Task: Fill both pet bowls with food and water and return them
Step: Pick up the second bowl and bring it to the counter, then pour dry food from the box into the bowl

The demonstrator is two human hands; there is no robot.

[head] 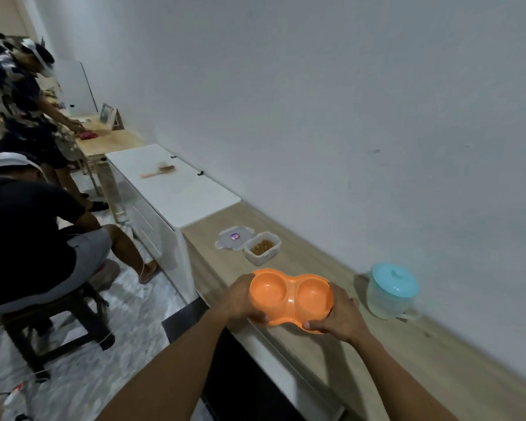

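An orange double pet bowl (290, 294) with two empty round wells sits at the front edge of a long wooden counter (407, 357). My left hand (242, 300) grips its left end and my right hand (339, 314) grips its right end. Behind it stands an open clear container of brown pet food (261, 248), its lid (234, 237) lying flat just to the left. To the right, near the wall, is a translucent water jug with a blue lid (390, 291).
A white cabinet (176, 192) with a brush (158, 171) on top adjoins the counter on the left. One person sits on a dark stool (52, 323) at the left; another stands at a wooden table (110, 138) further back. The floor is marbled.
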